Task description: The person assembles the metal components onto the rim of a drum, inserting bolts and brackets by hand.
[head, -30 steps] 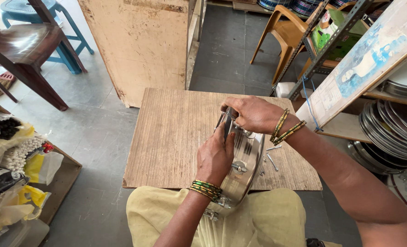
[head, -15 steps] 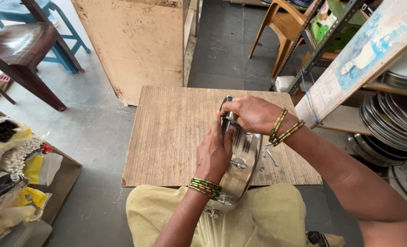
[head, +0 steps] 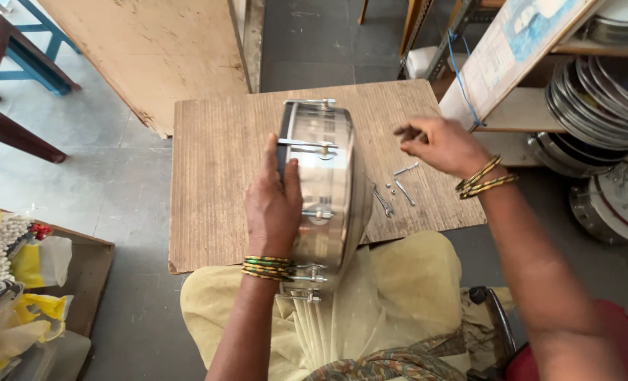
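Note:
A shiny metal drum shell [head: 326,185] with tension rods along its side stands on edge between my lap and a low wooden board [head: 215,155]. My left hand [head: 273,201] grips its left side, thumb and fingers wrapped over the rim. My right hand [head: 437,143] hovers off to the right above the board, clear of the drum, fingers loosely curled; whether a small part is pinched in them is unclear. Loose metal rods and screws [head: 397,189] lie on the board just below that hand.
A large plywood sheet [head: 151,49] leans behind the board. Stacked metal drum frames [head: 596,106] fill shelves at right, beside a slanted board with a picture [head: 518,49]. A box with bags and white beads [head: 10,268] sits at left; chair legs [head: 17,134] stand far left.
My right hand has come off the drum's top edge and moved right, above the loose rods. The view has zoomed closer; the left hand still holds the drum.

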